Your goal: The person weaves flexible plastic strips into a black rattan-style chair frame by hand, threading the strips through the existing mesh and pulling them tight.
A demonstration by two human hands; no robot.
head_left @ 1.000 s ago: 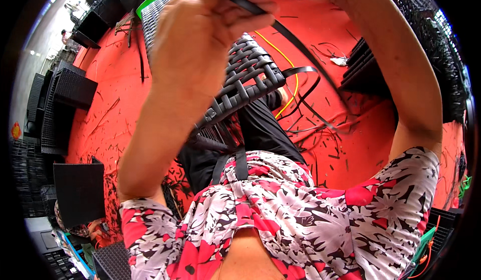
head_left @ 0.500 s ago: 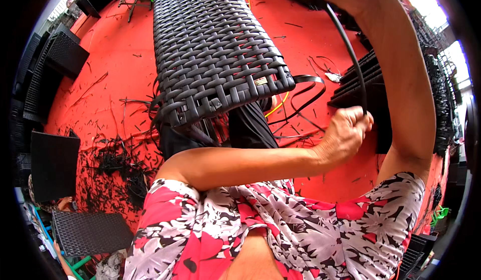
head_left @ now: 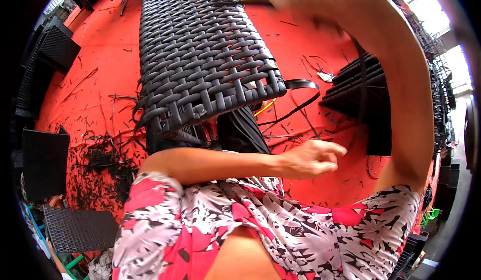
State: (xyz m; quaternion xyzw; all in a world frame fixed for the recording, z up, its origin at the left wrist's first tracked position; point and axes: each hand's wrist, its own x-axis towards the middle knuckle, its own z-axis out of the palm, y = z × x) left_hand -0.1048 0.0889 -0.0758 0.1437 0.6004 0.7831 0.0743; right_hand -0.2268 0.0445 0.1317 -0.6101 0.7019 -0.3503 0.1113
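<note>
A long black woven panel (head_left: 208,62) stretches away in front of me, its near end above my dark-trousered legs. My left hand (head_left: 315,159) hovers to the right of that near end, index finger and thumb apart, with nothing visible in it. Up by the panel's far right side, my right hand (head_left: 313,2) is smeared by motion. A black flat strip (head_left: 253,3) sticks out from its fingers toward the panel, and a blurred dark length hangs below the wrist. Another loose strip (head_left: 313,92) loops out from the panel's near right corner.
Red floor covering (head_left: 105,44) is strewn with black offcuts, heaped thickest in a pile (head_left: 107,159) at left. Stacked black panels (head_left: 358,87) stand at right. A dark woven piece (head_left: 80,230) lies lower left, near a partly visible person's arm.
My left hand has let go of the strip and shifted left and down. My right hand has swung left toward the panel, carrying the strip. The view has shifted slightly.
</note>
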